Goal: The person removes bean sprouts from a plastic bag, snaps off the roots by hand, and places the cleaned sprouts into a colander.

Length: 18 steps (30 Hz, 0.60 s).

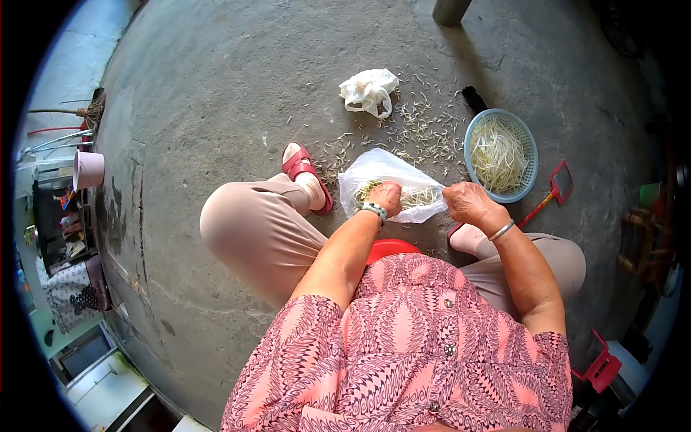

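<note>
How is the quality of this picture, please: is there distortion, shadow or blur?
Head view: the wide lens bends the edges strongly, leaving black corners; head view: a dark shadow stretches from the grey post toward the blue basket; head view: left hand and right hand look fairly sharp.

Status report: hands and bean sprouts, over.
Left hand at bean sprouts in white plastic bag. Right hand gripping bag's edge. Nothing visibly blocking; pale scraps scattered beyond.

Moderately bright, soft light lay over the concrete floor (216, 93), apparently from the far side, since the post (451, 11) cast a soft-edged shadow toward the camera. The open plastic bag (381, 164) shone pale. The right margin sank into dimness; wide-lens distortion bowed the black-rimmed edges, while the centre looked sharp.
</note>
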Each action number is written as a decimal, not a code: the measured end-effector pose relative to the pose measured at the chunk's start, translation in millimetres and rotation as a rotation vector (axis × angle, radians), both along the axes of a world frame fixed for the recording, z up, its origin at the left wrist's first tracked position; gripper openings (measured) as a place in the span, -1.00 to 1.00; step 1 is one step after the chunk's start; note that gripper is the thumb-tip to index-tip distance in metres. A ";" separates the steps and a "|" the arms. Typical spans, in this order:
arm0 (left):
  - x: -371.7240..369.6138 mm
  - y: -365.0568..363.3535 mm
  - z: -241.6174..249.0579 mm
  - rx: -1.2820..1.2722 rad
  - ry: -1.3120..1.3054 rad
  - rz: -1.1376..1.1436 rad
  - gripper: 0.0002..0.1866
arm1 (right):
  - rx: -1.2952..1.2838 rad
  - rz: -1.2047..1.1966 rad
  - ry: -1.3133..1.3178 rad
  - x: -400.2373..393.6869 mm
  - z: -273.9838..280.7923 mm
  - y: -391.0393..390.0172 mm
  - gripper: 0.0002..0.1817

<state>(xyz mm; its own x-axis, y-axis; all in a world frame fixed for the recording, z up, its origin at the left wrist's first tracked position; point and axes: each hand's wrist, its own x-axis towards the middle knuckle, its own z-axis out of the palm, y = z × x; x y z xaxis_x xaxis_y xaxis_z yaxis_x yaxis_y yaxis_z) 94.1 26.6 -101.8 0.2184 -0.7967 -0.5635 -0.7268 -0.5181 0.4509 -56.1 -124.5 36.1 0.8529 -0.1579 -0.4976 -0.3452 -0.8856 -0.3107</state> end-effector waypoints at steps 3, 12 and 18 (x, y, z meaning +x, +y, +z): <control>0.4 -2.5 17.7 0.049 -0.021 -0.022 -0.73 | -0.015 0.004 -0.002 -3.8 -2.2 2.0 -0.85; -0.9 8.2 4.3 -0.146 -0.009 0.101 -0.79 | -0.044 0.047 -0.055 -11.2 -8.0 1.2 -0.90; 4.0 2.8 55.3 -0.088 0.022 -0.084 -0.80 | -0.096 -0.027 0.054 -14.6 -11.2 -0.6 -0.81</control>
